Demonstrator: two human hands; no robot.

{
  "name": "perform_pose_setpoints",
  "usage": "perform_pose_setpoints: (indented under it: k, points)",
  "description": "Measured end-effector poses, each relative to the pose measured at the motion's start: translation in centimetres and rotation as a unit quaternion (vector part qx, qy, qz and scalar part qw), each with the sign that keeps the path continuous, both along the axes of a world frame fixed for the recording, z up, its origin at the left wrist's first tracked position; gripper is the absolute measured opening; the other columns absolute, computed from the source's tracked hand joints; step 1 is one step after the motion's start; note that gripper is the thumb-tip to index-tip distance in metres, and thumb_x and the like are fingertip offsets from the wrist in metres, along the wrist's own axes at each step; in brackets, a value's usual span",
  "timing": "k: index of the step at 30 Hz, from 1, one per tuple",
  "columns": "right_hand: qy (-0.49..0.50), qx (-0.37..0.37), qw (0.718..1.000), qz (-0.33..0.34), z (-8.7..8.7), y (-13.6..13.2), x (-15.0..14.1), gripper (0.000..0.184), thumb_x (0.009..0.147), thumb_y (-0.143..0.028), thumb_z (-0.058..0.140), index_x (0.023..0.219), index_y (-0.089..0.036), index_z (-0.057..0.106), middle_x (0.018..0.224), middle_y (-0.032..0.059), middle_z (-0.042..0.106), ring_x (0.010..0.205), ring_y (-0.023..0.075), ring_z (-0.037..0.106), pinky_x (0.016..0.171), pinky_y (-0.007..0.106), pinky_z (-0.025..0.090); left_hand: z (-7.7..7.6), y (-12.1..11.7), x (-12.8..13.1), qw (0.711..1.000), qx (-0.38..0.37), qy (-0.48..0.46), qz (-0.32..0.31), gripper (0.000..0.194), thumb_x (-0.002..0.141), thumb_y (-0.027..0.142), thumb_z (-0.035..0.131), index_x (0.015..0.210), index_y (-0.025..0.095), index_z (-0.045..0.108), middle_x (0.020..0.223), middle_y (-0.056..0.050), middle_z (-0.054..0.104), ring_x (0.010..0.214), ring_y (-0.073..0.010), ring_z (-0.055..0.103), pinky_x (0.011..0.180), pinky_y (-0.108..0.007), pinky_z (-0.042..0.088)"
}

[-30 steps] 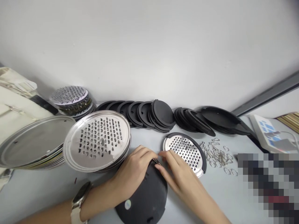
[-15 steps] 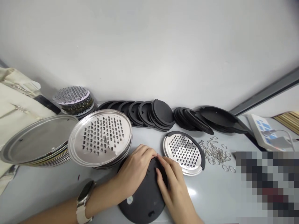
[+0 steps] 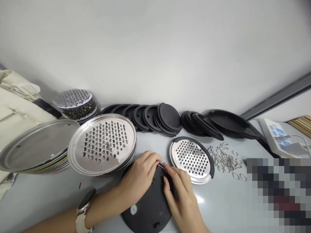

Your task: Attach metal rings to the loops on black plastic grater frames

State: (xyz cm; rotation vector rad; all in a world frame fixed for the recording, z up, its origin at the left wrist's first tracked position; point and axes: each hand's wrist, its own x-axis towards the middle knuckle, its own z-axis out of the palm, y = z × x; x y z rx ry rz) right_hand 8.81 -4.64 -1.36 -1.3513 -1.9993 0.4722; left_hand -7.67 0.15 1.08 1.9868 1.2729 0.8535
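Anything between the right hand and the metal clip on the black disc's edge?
Nothing visible. The right hand touches the metal clip at the edge of the black disc, next to the left hand. The perforated steel plate lies off to the side, not between.

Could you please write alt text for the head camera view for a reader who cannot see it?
The left hand and right hand hold a small metal clip at a black disc's edge on a pale table. Nearby lie a perforated steel disc with black rim, loose metal rings and a stack of steel discs.
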Motion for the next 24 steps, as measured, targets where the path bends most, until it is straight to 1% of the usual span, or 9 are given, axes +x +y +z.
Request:
perform_pose_setpoints:
  k: [3,6,10,13,17,24]
  points:
    - [-0.001,0.019,1.0,0.004,-0.09,0.06,0.01,0.039,0.095,-0.015,0.046,0.134,-0.021,0.046,0.114,0.01,0.056,0.105,0.0229,0.053,0.087,0.04,0.049,-0.07,-0.13,-0.07,1.0,0.002,0.001,-0.007,0.018,0.095,0.007,0.042,0.09,0.021,0.053,0.09,0.001,0.057,0.086,-0.013,0.058,0.079,-0.025,0.043]
    - [0.0,0.048,0.999,0.018,-0.12,0.09,0.08,0.043,0.093,-0.011,0.048,0.136,-0.02,0.045,0.12,0.0105,0.057,0.11,0.0239,0.054,0.09,0.04,0.049,-0.08,-0.16,-0.13,1.0,0.011,0.0,-0.004,0.018,0.095,0.007,0.043,0.091,0.021,0.054,0.09,0.001,0.057,0.087,-0.0143,0.057,0.08,-0.027,0.044]
    - [-0.003,0.071,0.996,0.044,-0.22,-0.02,0.23,0.049,0.092,-0.007,0.047,0.139,-0.021,0.043,0.129,0.0104,0.056,0.119,0.025,0.051,0.093,0.041,0.049,-0.25,-0.28,-0.21,1.0,0.025,-0.005,-0.011,0.02,0.096,0.008,0.044,0.095,0.021,0.058,0.091,0.0,0.057,0.088,-0.0143,0.056,0.081,-0.027,0.046]
    - [-0.006,0.083,0.996,0.042,-0.4,-0.13,0.32,0.051,0.092,-0.005,0.047,0.14,-0.02,0.043,0.133,0.0106,0.054,0.122,0.0257,0.049,0.096,0.044,0.048,-0.45,-0.38,-0.2,0.999,0.042,0.004,-0.012,0.018,0.096,0.01,0.045,0.092,0.021,0.059,0.087,0.0,0.057,0.086,-0.015,0.055,0.08,-0.028,0.046]
    - [-0.005,0.08,0.996,0.032,-0.39,-0.11,0.22,0.053,0.091,-0.004,0.048,0.142,-0.02,0.041,0.134,0.0108,0.054,0.124,0.0261,0.047,0.098,0.045,0.046,-0.5,-0.29,-0.13,0.998,0.051,0.017,-0.012,0.017,0.098,0.013,0.044,0.092,0.02,0.059,0.088,-0.001,0.059,0.089,-0.0171,0.054,0.082,-0.031,0.045]
    - [0.007,0.072,0.997,0.034,-0.34,0.04,0.08,0.053,0.092,-0.005,0.048,0.142,-0.021,0.04,0.131,0.0106,0.055,0.123,0.0255,0.049,0.096,0.043,0.048,-0.34,-0.27,-0.24,0.998,0.056,0.032,-0.002,0.018,0.098,0.012,0.044,0.093,0.021,0.058,0.091,-0.001,0.061,0.089,-0.0174,0.052,0.082,-0.032,0.044]
